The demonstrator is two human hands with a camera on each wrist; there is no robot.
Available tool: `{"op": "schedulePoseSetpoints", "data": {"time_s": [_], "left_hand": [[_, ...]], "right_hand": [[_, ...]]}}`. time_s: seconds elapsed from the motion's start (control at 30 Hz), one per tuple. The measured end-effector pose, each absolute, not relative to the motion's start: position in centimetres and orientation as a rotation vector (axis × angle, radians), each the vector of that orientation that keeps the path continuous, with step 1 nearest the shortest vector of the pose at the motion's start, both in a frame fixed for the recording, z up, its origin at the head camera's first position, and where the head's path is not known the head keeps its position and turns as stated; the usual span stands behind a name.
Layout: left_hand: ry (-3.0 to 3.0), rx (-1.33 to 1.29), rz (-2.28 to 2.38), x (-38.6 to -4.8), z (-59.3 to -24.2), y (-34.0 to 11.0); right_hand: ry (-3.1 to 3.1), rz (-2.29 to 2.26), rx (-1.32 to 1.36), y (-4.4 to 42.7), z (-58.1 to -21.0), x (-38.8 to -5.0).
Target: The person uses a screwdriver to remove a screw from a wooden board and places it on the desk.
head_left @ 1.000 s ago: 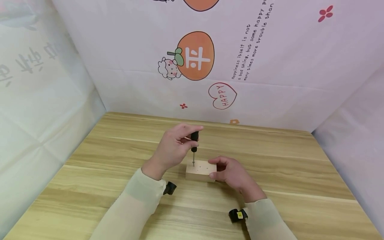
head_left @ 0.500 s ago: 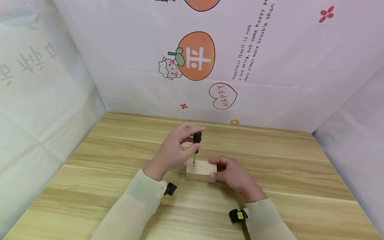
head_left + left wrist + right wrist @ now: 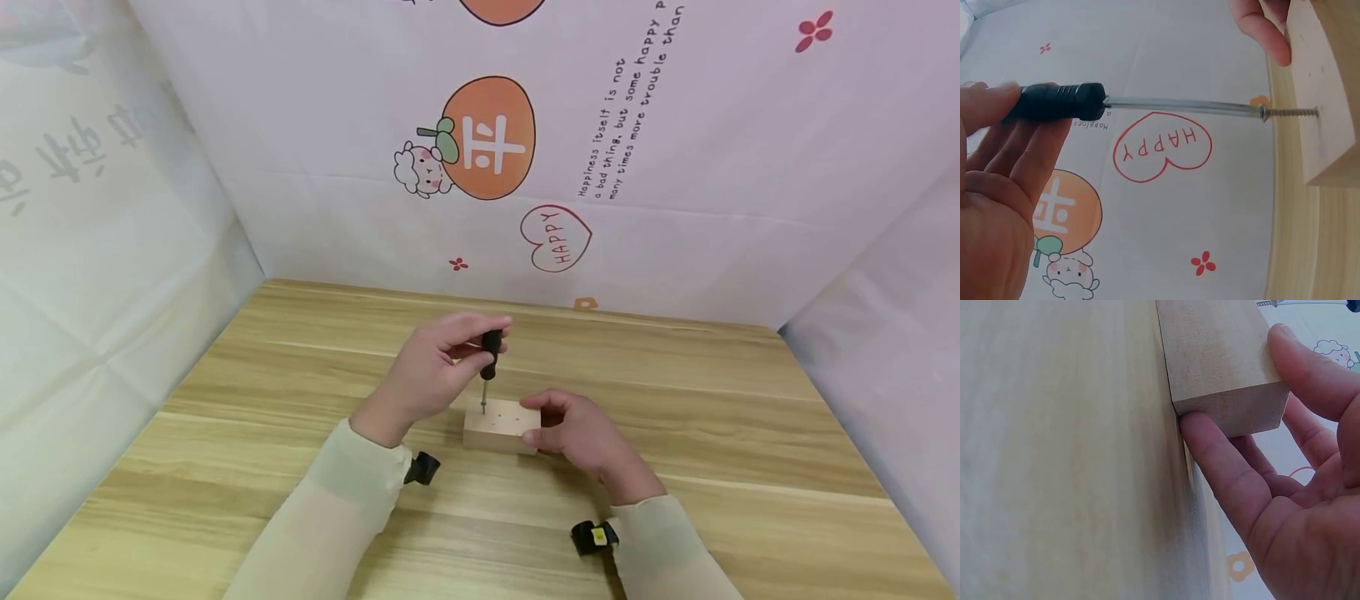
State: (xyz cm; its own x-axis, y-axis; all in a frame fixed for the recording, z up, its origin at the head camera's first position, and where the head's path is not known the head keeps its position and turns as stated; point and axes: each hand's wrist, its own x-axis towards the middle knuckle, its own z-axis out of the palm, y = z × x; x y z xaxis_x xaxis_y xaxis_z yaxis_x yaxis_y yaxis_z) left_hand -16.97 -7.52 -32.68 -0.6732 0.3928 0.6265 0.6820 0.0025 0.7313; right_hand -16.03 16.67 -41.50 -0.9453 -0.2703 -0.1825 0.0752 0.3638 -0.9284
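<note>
My left hand (image 3: 427,371) pinches driver (image 3: 1079,102) above block (image 3: 498,440), tip at screw (image 3: 1291,113) in block's top; right hand (image 3: 581,429) grips block's right end, bench (image 3: 675,375) beneath. Probably driving screw; next needs steady twist.

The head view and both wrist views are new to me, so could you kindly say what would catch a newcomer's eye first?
Probably the big round orange print on the backdrop, beyond the hands. Next, the black-handled screwdriver in the left hand, its tip at a screw standing on the wooden block. The right hand grips that block's right end.
</note>
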Motion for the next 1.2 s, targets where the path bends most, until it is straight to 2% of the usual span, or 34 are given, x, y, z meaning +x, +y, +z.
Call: {"op": "schedulePoseSetpoints", "data": {"time_s": [0.27,0.63,0.9,1.2], "left_hand": [[-2.142,-1.011,-1.529,-16.93,-32.41,-7.66],[-2.089,-1.134,-1.503,-17.22,-32.83,-7.87],[-2.103,-1.018,-1.490,-16.87,-32.53,-8.01],[-2.040,-1.106,-1.424,-17.13,-32.85,-7.88]], "right_hand": [[2.326,-1.611,-0.174,16.67,-41.69,-16.07],[2.309,-1.625,-0.164,16.70,-41.75,-16.13],[2.346,-1.596,-0.159,16.63,-41.60,-16.07],[2.367,-1.557,-0.158,16.67,-41.41,-15.97]]}}
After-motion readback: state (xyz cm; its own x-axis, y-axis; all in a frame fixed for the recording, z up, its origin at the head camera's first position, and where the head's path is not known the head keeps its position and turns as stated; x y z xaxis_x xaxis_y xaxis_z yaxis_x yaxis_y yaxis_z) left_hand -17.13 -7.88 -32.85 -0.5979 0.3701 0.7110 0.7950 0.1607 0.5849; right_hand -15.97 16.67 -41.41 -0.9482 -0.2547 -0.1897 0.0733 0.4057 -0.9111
